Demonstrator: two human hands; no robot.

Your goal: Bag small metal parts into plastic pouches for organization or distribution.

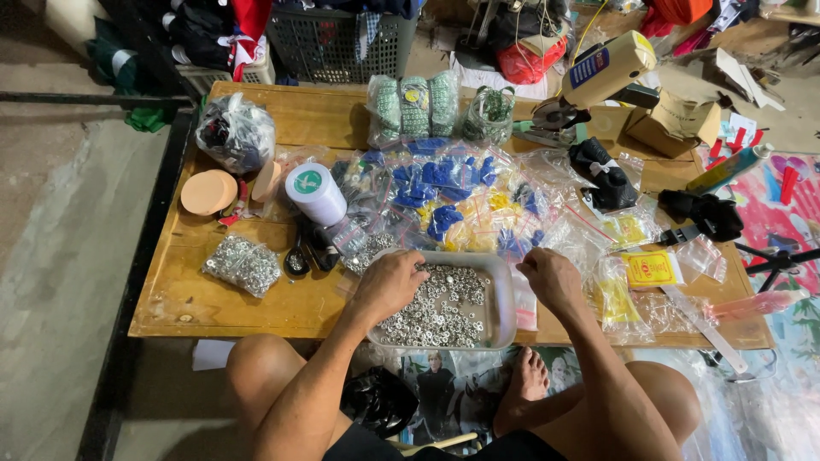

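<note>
Clear plastic tray (504,294) of small metal rings (444,312) sat at the near edge of the wooden surface (184,294), approx. mid-way along. Left hand (389,286) lay in the rings, fingers curled, pinching some. Right hand (551,277) gripped the tray's right rim. Rings looked hard, slippery, heavy en masse; tray thin, flexy, so best held w/ 2 hands at opposite rims.

Low wooden table (256,299): tray (500,294) of washers at near edge; washer bag (243,263) near left; white spool (314,193), tan discs (208,192) left; blue-part bags (440,183) centre; yellow packets (651,268) right; cardboard box (675,122) at far right corner.
</note>
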